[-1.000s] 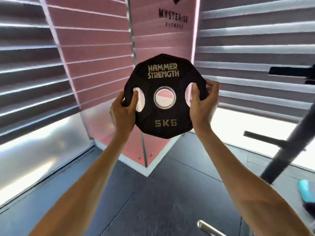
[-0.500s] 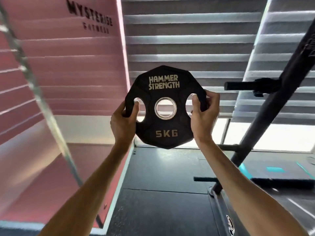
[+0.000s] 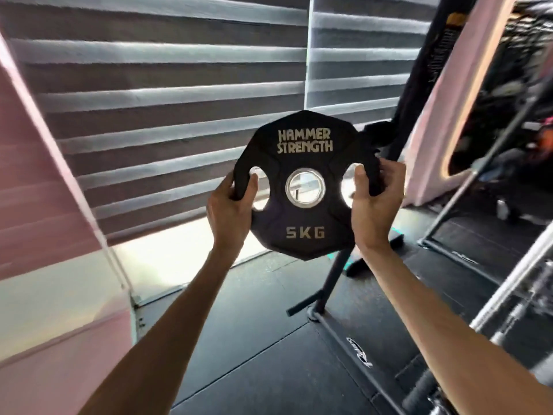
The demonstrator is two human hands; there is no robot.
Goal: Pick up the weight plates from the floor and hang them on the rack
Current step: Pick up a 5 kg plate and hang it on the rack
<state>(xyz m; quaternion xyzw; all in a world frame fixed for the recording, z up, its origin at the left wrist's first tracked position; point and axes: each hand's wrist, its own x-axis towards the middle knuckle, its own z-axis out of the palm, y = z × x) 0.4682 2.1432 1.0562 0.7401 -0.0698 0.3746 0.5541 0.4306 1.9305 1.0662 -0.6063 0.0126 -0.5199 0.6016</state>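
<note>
The 5 kg weight plate (image 3: pixel 305 187) is held upright in the air at chest height, in the middle of the view, its printed face toward the person. The left hand (image 3: pixel 230 211) is clamped on the left edge, thumb through the left grip hole; the right hand (image 3: pixel 374 205) is clamped on the right edge in the same way.

The dark rack (image 3: pixel 338 274) stands just behind and below the plate, to the right, with its base on the floor (image 3: pixel 254 339). I cannot see any peg clearly, because the plate hides that part.

The main risk, I think, is to miss the peg: the plate covers the target, so the center hole may hit the peg end and not slide on. The fingers in the grip holes could also be pinched against the rack post.

The plate is black and matte, probably rubber coated, many-sided and not round, with pale raised letters and a shiny metal ring at the center. The floor looks like dark rubber mat with a fine texture.
</note>
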